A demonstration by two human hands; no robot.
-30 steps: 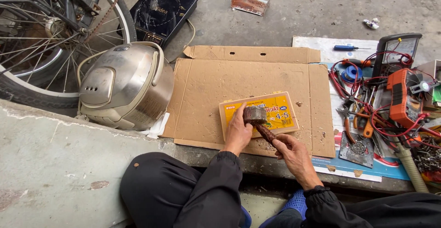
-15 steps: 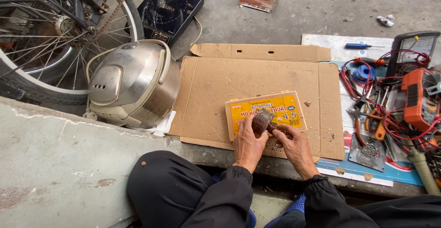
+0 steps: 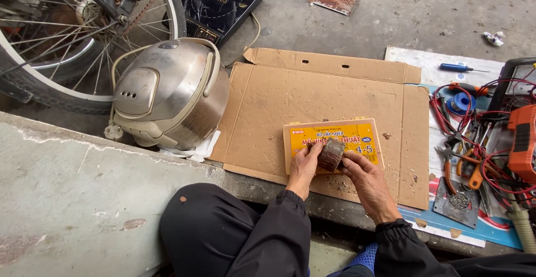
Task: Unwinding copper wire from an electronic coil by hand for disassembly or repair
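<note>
A flattened cardboard sheet lies on the ground, a silver rice cooker at its left edge. On its near part rests a yellow box. Over that box, the left hand and right hand both close their fingers around a small brown ridged cylinder.

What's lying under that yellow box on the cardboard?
The yellow box lies flat on the flattened cardboard, which shows all around it. Both hands, left hand and right hand, hold a brown rusty part over its near edge, hiding that strip.
</note>
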